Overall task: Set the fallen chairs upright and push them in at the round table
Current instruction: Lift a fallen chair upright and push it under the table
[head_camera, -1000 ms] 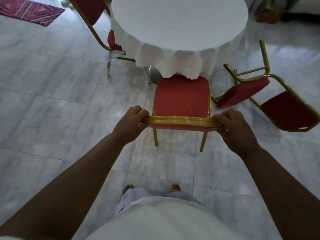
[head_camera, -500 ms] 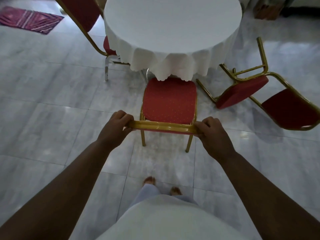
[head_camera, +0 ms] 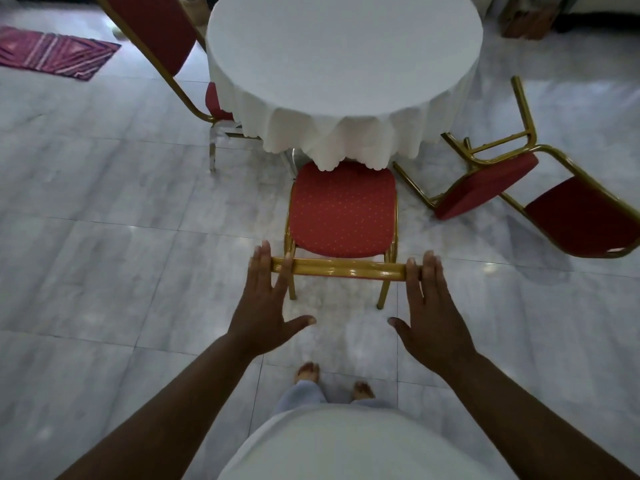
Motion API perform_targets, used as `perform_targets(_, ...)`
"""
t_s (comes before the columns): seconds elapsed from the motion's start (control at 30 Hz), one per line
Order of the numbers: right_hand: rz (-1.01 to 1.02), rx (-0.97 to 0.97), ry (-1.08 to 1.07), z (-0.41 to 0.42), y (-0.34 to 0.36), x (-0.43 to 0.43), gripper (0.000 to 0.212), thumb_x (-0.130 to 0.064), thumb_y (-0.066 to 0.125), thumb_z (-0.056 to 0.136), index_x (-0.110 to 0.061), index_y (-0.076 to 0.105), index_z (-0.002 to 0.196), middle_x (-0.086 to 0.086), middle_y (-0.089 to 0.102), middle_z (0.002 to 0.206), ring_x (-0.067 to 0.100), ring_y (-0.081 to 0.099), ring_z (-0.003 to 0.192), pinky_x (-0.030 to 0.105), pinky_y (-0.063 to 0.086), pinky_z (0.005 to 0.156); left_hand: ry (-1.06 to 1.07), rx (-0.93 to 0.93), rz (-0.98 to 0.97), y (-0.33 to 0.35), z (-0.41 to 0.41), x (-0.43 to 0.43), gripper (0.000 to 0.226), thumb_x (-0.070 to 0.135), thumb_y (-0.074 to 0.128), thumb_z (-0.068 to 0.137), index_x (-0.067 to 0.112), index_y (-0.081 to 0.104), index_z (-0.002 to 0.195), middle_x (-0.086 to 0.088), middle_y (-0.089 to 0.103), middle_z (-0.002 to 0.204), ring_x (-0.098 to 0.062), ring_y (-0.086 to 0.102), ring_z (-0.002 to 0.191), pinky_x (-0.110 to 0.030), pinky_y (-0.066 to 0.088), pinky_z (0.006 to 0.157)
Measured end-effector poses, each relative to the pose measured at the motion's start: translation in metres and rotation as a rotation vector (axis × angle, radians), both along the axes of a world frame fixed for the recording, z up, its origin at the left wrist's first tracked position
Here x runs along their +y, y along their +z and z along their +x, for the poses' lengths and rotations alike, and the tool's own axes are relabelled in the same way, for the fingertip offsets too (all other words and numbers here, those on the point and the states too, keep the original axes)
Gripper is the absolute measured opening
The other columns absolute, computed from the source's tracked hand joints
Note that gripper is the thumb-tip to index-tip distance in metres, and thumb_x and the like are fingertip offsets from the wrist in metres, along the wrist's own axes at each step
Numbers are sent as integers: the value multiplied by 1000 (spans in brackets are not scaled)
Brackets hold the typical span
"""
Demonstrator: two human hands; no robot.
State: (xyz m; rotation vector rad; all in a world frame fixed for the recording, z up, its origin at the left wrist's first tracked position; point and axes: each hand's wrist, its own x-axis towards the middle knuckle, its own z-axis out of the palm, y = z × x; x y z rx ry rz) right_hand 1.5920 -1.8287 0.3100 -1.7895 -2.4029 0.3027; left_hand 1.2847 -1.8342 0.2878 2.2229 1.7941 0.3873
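A red-seated, gold-framed chair (head_camera: 343,209) stands upright in front of me, its seat front just under the white cloth of the round table (head_camera: 343,57). My left hand (head_camera: 266,299) and my right hand (head_camera: 427,306) are flat and open, fingertips over the two ends of its gold top rail. A second chair (head_camera: 540,195) lies tipped on its side on the floor at the right of the table. A third chair (head_camera: 162,39) stands upright at the table's left, its seat partly under the cloth.
Grey marble tiles cover the floor all round. A pink striped rug (head_camera: 55,53) lies at far left. A brown wooden thing (head_camera: 526,19) stands at the top right. My bare feet (head_camera: 332,379) are a step behind the chair.
Both hands have let go of the chair's top rail and opened flat. The chair sits a little further under the tablecloth than a second ago.
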Motion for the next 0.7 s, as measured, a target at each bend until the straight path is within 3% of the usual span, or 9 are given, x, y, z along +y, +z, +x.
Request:
perform_targets(0.07, -4, -5, -3, -1, -4, 1, 113, -48, 69, 80, 0, -3, 152, 28, -12, 158, 42, -8, 147, 54, 31, 114, -37, -5, 7, 2, 0, 2, 116, 79, 52, 75, 19, -7, 155, -24, -18, 159, -41, -13, 147, -62, 24, 113)
perform_targets(0.2, -18, 22, -8, 2, -3, 17, 114, -49, 70, 78, 1, -2, 152, 28, -14, 158, 43, -10, 147, 55, 34, 112, -67, 1, -24, 5, -1, 21, 116, 81, 50, 74, 21, -9, 154, -21, -22, 159, -39, -17, 147, -63, 26, 112)
perform_targets(0.43, -24, 38, 14, -4, 0, 66, 119, -40, 77, 76, -2, -6, 152, 28, -14, 158, 43, -11, 147, 58, 31, 112, -67, 49, -79, 8, -8, 72, 120, 80, 52, 72, 18, -9, 155, -20, -27, 157, -37, -22, 146, -62, 21, 115)
perform_targets(0.7, -98, 11, 9, -13, 8, 123, 118, -37, 74, 81, -7, -16, 151, 24, -24, 156, 40, -20, 145, 55, 17, 118, -104, 119, -226, 21, -22, 133, 125, 92, 32, 62, 24, -25, 150, -19, -38, 153, -38, -31, 142, -59, 8, 118)
